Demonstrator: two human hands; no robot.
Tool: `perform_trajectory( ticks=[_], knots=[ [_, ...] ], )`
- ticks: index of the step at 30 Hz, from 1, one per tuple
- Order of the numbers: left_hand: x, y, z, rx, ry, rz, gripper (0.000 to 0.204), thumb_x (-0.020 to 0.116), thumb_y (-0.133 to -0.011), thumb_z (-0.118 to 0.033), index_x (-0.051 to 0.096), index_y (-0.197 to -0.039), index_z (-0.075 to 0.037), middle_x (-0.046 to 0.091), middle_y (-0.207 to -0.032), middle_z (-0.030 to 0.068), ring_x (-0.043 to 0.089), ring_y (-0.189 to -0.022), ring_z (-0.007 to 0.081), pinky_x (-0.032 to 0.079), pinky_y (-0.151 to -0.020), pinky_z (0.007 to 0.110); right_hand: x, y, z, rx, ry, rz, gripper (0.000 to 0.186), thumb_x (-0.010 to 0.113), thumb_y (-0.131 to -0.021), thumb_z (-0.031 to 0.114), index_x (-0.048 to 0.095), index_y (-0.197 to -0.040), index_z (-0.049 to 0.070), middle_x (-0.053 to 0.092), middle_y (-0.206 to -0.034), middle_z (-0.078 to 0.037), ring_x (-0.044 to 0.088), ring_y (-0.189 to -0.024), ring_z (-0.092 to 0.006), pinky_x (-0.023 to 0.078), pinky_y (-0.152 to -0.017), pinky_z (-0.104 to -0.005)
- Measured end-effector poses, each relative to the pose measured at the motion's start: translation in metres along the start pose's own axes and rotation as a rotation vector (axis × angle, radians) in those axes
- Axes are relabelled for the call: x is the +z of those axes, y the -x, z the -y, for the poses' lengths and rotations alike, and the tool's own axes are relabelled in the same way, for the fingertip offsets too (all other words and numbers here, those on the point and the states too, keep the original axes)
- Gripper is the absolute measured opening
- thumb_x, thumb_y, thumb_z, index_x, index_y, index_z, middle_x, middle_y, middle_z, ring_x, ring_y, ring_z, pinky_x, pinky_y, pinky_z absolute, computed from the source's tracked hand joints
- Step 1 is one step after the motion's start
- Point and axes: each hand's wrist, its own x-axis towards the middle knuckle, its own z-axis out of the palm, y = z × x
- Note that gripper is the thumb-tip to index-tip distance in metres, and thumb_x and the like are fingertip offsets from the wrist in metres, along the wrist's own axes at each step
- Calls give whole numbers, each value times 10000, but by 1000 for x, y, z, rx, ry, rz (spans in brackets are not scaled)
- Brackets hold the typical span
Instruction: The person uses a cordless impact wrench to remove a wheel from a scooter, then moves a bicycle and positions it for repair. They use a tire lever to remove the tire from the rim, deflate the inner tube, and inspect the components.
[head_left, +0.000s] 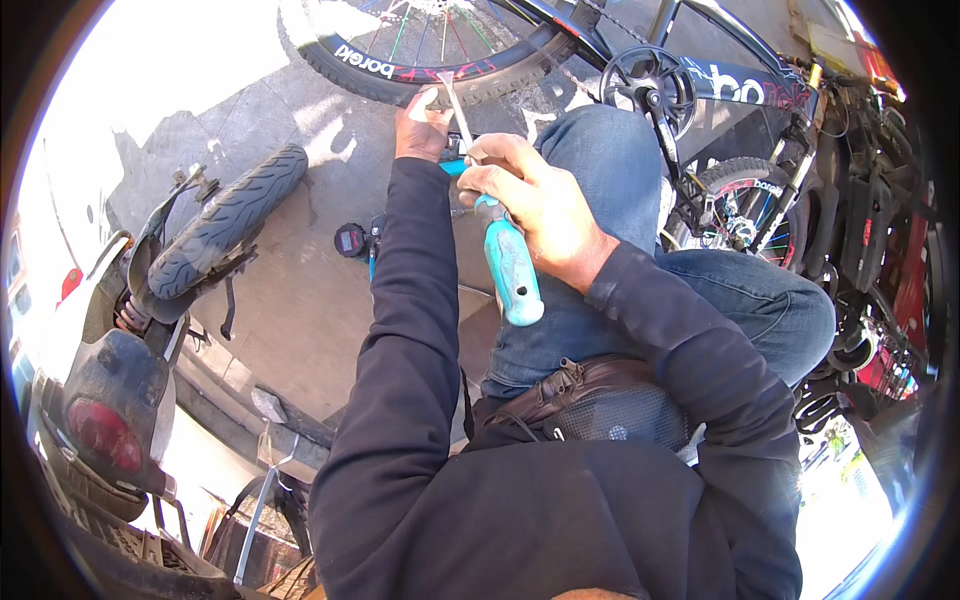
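My right hand (545,210) is closed round the shaft end of a screwdriver (513,270) with a turquoise handle. The handle's butt points back toward me, and the flat tip lies at the rim of a bicycle wheel (420,75). At the near edge of that wheel, my left hand (424,128) grips the black knobby tire (500,84), its fingers partly hidden behind the tire. The wheel has multicoloured spokes and belongs to a black bicycle frame (740,84) lying across the top of the view.
A motor scooter's rear tire (228,222) and red tail light (105,433) stand at left. Beside my left forearm are a small round dark gauge (350,240) and other tools. The crank and chainring (648,92) and another bicycle wheel (748,205) lie beyond my bent knee.
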Motion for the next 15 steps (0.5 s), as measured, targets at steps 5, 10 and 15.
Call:
perform_trajectory(
  ticks=[5,10,15],
  knots=[
    [-19,-5,1,195,-234,57,211,586,-936,-67,633,-1127,9,711,-1059,140,693,-1016,294,553,-917,452,20,3,4,-21,-20,65,353,717,-745,-38,631,-1079,37,560,-1211,-154,718,-946,-314,599,-810,-366],
    [-2,-1,1,-40,110,71,161,642,-902,-26,668,-1061,-27,716,-1026,99,693,-963,271,549,-895,427,23,7,-4,2,16,3,318,731,-786,-4,636,-1087,29,566,-1204,-170,718,-954,-313,600,-810,-368],
    [-22,-9,14,90,-99,168,185,596,-957,-88,648,-1115,-8,704,-1091,120,690,-1004,281,575,-860,451,26,5,-4,5,30,1,331,742,-771,-6,628,-1079,33,556,-1210,-158,719,-947,-305,602,-790,-364]
  ],
)
